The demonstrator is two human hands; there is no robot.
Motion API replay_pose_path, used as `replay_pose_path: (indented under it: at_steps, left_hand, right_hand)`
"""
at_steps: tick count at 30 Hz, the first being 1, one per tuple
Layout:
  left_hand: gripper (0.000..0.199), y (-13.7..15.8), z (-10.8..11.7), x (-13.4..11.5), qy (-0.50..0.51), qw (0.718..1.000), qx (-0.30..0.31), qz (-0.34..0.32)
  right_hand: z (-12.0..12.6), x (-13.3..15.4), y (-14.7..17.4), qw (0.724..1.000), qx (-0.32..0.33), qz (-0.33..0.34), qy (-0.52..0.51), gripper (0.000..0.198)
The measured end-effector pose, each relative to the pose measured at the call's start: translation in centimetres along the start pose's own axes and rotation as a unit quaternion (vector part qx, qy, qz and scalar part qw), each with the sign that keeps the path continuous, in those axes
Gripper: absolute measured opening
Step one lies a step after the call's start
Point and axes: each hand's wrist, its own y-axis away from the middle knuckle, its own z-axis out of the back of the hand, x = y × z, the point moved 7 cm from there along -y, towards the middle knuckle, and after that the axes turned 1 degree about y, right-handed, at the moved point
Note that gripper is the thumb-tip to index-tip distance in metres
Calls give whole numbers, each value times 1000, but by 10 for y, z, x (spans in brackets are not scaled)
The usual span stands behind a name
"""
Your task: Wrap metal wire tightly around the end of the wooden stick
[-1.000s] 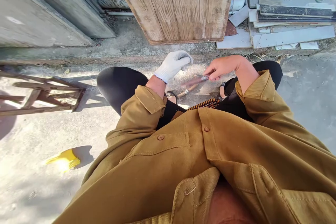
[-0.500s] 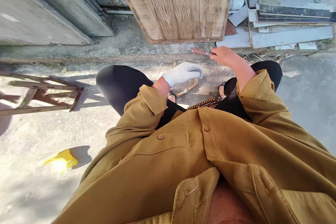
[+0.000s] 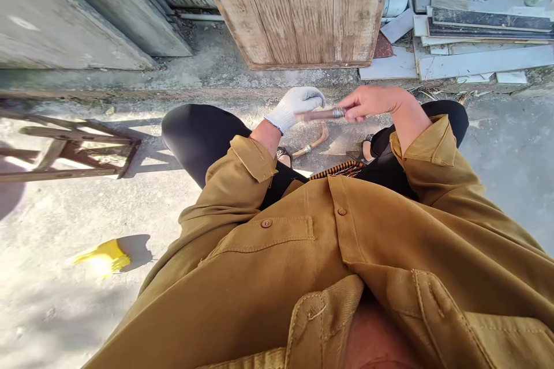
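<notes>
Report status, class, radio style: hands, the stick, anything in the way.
Left hand gloved, fingers curled, contents unclear. Right hand bare, gripping wire-bound stick, blurred, far end overlapping left hand in view. Possible obstruction: curved wooden piece below.

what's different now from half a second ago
The right hand has brought the wire-wound stick back toward the body; the gloved left hand has shifted leftward and away from the body. The right hand still grips the stick. The curved wooden piece and wooden panel stayed put.
</notes>
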Motion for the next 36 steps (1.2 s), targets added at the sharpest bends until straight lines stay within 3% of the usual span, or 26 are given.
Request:
replay_pose_path:
  at_steps: [3,6,9,11,13,16,19,22,24,26,28,30,33,36]
  left_hand:
    - [18,4,-21,0,45,998,46,5]
    - [15,13,-42,-14,74,989,119,-41]
    - [14,21,-48,-30,74,981,154,-92]
    - [14,24,-42,-33,67,983,144,-93]
    - [14,25,-32,-33,53,988,120,-80]
    - [16,26,-17,-28,33,993,93,-64]
    - [15,20,-4,-19,22,996,69,-51]
    - [14,8,5,-7,8,999,24,-35]
    - [14,1,7,-2,-9,999,-12,-32]
    - [13,-2,3,0,-18,999,-35,-24]
    - [15,-1,-8,2,11,1000,-25,5]
    - [14,3,-26,-2,58,998,32,5]
    - [9,8,-40,-11,85,993,78,-23]
    - [10,8,-42,-11,64,994,84,-30]
  right_hand:
    - [11,-1,-8,1000,0,-2,-25,51]
    - [9,-15,-16,999,-20,-15,-43,54]
    - [0,-39,-24,996,-66,-57,-18,45]
    - [-11,-48,-30,995,-64,-73,32,35]
    - [-27,-48,-35,994,-19,-71,75,26]
    - [-53,-34,-34,989,106,-33,95,21]
    - [-73,-11,-20,968,243,31,56,24]
    - [-73,10,-2,943,314,102,-29,31]
    - [-59,16,2,947,285,123,-82,32]
    - [-38,13,-1,965,194,109,-136,29]
    - [-17,2,-6,975,78,71,-197,27]
    - [-5,-12,-11,972,-15,31,-232,31]
    - [-3,-30,-19,984,-73,-31,-157,39]
    - [-11,-39,-28,995,-73,-65,-24,38]
